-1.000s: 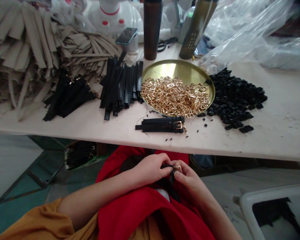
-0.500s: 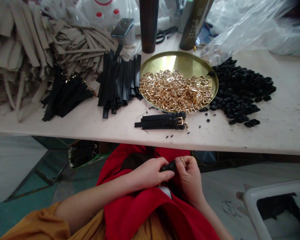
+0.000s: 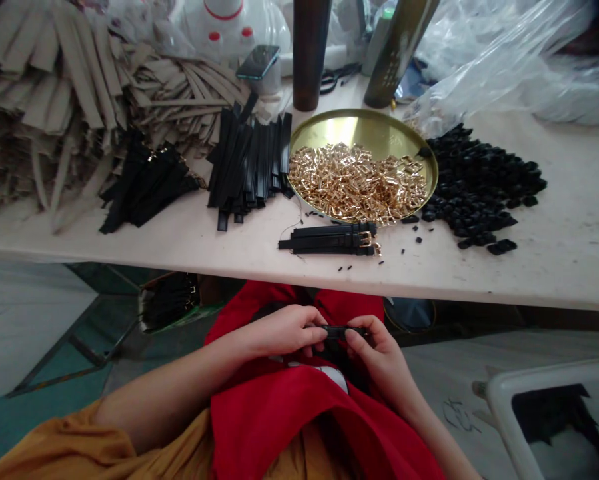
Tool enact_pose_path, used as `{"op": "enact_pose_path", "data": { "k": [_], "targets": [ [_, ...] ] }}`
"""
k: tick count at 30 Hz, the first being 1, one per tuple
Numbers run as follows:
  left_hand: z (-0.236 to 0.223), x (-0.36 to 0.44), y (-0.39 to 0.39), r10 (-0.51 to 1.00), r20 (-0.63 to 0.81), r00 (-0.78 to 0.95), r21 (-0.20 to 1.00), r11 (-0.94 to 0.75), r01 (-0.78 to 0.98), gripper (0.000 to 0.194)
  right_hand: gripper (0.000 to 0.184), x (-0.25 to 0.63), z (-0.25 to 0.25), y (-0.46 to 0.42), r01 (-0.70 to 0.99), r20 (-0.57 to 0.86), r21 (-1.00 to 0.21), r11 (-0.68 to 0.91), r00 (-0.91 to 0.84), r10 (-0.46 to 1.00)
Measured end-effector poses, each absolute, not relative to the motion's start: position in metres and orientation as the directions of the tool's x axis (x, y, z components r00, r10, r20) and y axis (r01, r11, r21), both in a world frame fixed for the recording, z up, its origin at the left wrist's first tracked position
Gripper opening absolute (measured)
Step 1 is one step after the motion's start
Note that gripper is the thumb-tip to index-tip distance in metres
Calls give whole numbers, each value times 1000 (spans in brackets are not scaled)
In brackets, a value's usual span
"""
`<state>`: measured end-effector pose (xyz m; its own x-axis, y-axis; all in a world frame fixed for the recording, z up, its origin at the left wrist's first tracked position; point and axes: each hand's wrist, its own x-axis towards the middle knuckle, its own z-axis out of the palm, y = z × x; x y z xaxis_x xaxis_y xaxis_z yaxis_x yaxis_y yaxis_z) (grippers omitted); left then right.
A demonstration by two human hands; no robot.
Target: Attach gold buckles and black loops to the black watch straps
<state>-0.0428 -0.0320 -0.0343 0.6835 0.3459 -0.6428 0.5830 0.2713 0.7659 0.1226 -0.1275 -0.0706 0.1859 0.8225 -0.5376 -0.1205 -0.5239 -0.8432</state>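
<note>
Over my lap, below the table edge, a black strap is stretched between my two hands. My left hand pinches one end between thumb and fingers. The other end is pinched by my right hand, whose fingers hide that tip. On the table in front lie several black straps with gold buckles. Behind them a round gold tray holds a heap of gold buckles. A pile of small black loops is to its right, and plain black strips are stacked to its left.
Buckled straps are fanned out farther left, beside piles of beige strips. Two dark bottles, a phone, scissors and plastic bags stand or lie at the back. A white bin is low on the right.
The strap has turned from slanted to nearly level, and more of it shows between my hands. My left hand has shifted slightly left. The view has moved a little.
</note>
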Motion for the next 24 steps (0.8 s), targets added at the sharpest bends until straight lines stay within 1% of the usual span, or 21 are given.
{"op": "enact_pose_path", "data": {
  "k": [2,5,7,9,12,14,18,22,24],
  "targets": [
    [-38,-43,-35,328,-651,685,757,344,555,23,29,117,-75,-130,-128,-537,-844,-521,210,817],
    [-46,-38,-43,325,-661,677,736,456,500,18,29,111,-80,-136,-89,-517,-854,-512,248,819],
    [-50,-35,-47,331,-668,666,729,472,496,17,29,110,-82,-139,-66,-505,-860,-506,252,825],
    [-53,-35,-48,336,-664,667,739,427,521,18,27,111,-83,-142,-48,-500,-863,-503,226,836],
    [-53,-38,-47,348,-643,682,766,299,569,22,25,113,-85,-143,9,-475,-875,-484,169,863],
    [-51,-38,-45,353,-630,692,776,242,583,22,23,114,-86,-142,54,-459,-882,-468,131,879],
    [-47,-35,-45,312,-665,678,746,270,608,15,17,116,-85,-139,113,-409,-905,-411,38,912],
    [-48,-32,-46,344,-658,670,751,234,618,11,9,117,-77,-136,266,-267,-927,-263,23,963],
    [-49,-33,-47,355,-642,679,764,227,604,9,9,117,-74,-136,324,-224,-920,-219,23,974]
  ]
}}
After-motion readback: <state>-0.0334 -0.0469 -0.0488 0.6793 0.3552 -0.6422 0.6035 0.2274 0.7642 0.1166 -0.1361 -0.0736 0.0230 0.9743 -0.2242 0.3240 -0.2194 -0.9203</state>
